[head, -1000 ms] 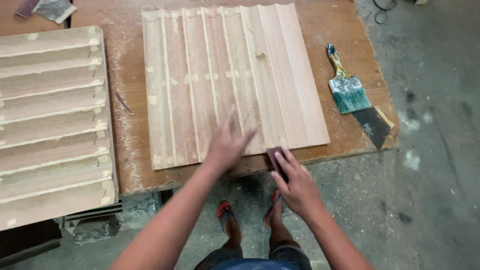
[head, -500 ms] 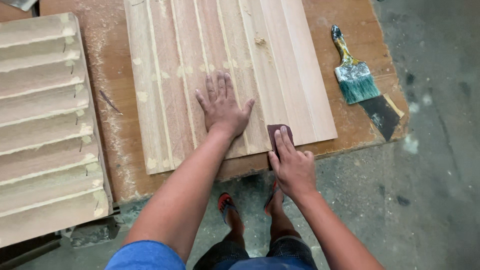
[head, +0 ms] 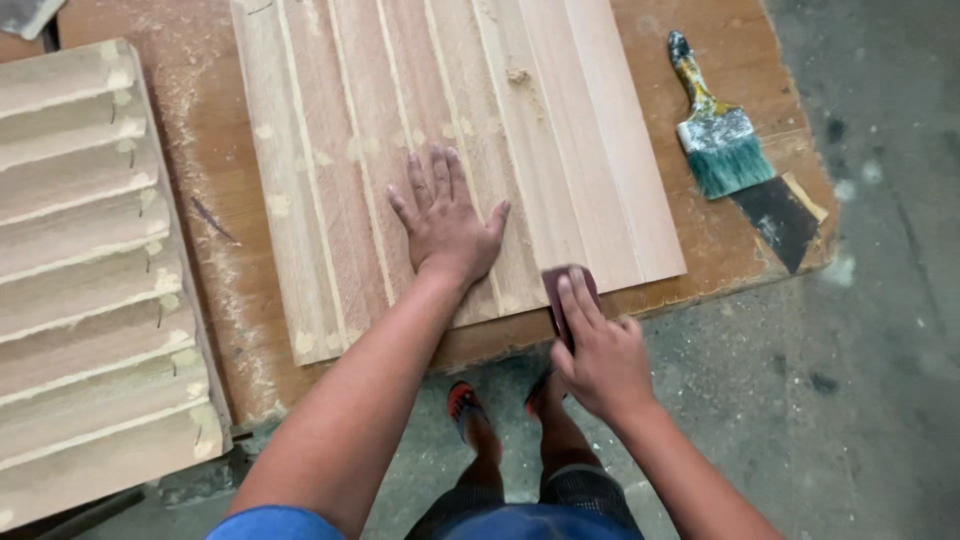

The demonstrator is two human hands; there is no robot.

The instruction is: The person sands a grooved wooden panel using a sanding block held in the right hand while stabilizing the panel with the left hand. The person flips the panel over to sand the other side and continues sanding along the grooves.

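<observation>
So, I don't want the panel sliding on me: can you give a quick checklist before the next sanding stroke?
1. Left hand flat on the ribbed pale wooden panel, fingers spread: ok.
2. Right hand pressing the small dark reddish-brown piece of sandpaper on the panel's near edge: ok.
3. Panel lying fully on the brown wooden table: ok.
4. Green-bristled paintbrush and dark flat sheet apart from the panel, to its right: ok.
5. Stroke path free of debris: not ok, a small clump of sawdust sits farther up the panel.
6. Grit left on the sandpaper: cannot tell.
</observation>
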